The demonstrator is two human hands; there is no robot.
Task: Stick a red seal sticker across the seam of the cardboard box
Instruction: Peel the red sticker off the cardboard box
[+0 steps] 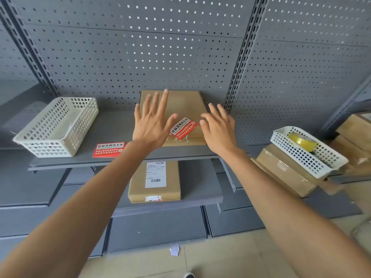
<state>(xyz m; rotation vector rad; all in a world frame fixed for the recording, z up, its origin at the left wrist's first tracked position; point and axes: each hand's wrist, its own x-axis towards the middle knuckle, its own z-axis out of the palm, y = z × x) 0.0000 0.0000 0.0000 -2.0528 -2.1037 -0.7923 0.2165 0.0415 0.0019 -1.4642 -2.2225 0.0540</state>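
Observation:
A flat brown cardboard box (184, 106) lies on the grey shelf (112, 125) against the pegboard. A red seal sticker (183, 128) with white and black print sits slanted on the box's near end, reaching the seam at the front edge. My left hand (153, 121) hovers over the box's left part, fingers spread and empty. Over the right edge of the box, my right hand (219, 129) is also spread and holds nothing. A stack of red seal stickers (109, 149) lies on the shelf left of the box.
A white mesh basket (58, 127) stands at the shelf's left end. On the lower shelf lies another labelled cardboard box (154, 182). To the right, a second white basket (307, 151) with a yellow tape roll (302, 141) rests on stacked cartons (285, 171).

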